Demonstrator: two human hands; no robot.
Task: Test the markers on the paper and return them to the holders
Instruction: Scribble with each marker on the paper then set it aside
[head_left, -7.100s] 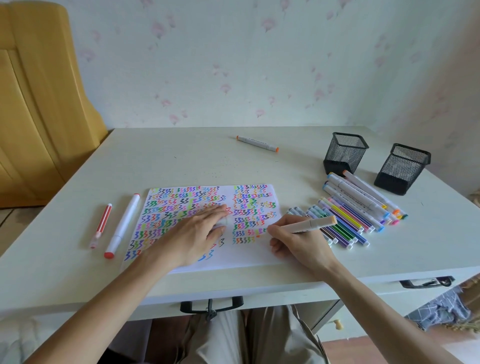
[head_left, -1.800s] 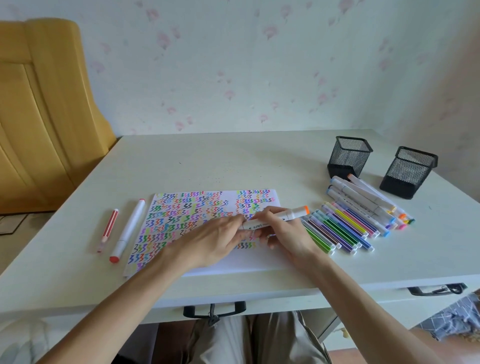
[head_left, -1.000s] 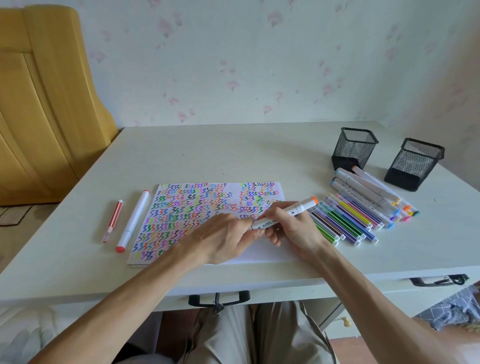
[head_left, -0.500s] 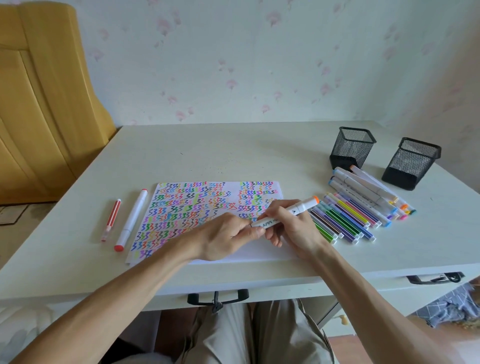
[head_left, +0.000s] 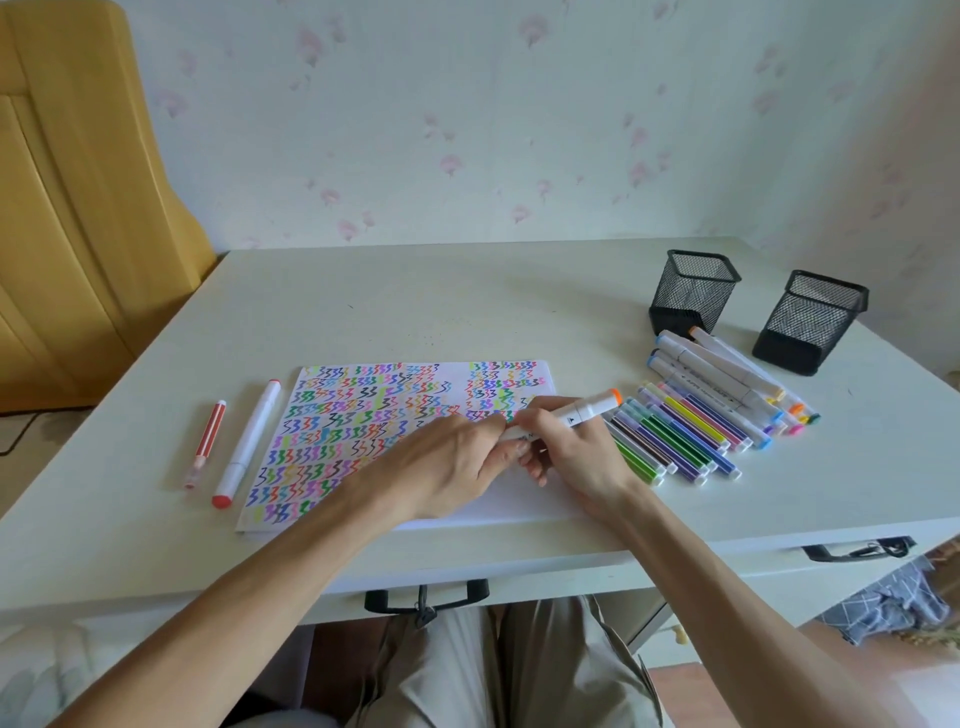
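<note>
between both hands (head_left: 519, 457), marker's (head_left: 582, 414) near end hidden.

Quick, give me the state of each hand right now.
Left hand: fingers pinch the near end of the orange-capped marker.
Right hand: grips the same marker's barrel above the paper.

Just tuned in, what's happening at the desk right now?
A person holds a white marker with an orange end in both hands over the paper: the right hand grips the barrel and the left hand pinches its near end. Other markers lie beside the two mesh holders, none visibly inside.
</note>
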